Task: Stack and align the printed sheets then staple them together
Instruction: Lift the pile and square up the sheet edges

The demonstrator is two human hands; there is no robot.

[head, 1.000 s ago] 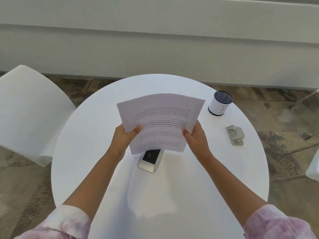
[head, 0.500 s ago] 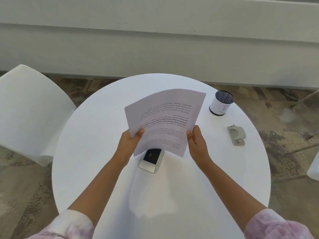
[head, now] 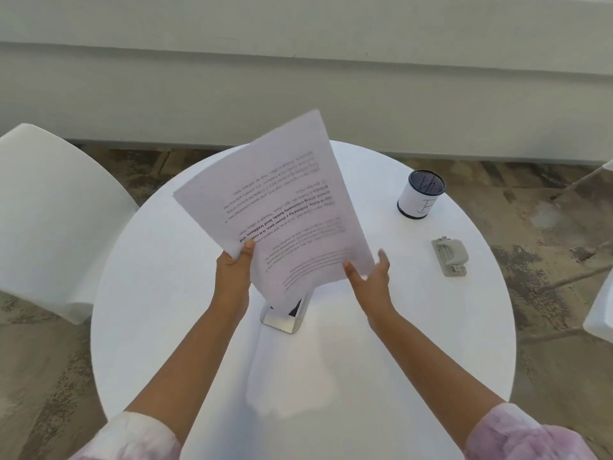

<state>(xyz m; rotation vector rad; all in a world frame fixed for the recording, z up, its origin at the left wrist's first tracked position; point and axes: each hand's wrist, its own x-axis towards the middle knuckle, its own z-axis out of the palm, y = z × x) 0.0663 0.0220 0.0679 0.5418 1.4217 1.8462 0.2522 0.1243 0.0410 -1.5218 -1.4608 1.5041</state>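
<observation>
A round white table (head: 431, 343) stands on patterned flooring before a pale wall, a white chair (head: 49, 210) at its left. The printed sheets (head: 282, 207) (text upside down) are raised, tilted, above a silvery stapler (head: 285, 318). The left hand (head: 234, 270) pinches their near-left corner; the right hand (head: 371, 277), fingers spread, touches their lower right edge.

A round white table (head: 166, 293) is carrying a silver stapler (head: 282, 318), a white cylindrical cup with a dark mesh rim (head: 419, 195) and a grey hole punch (head: 450, 255).
</observation>
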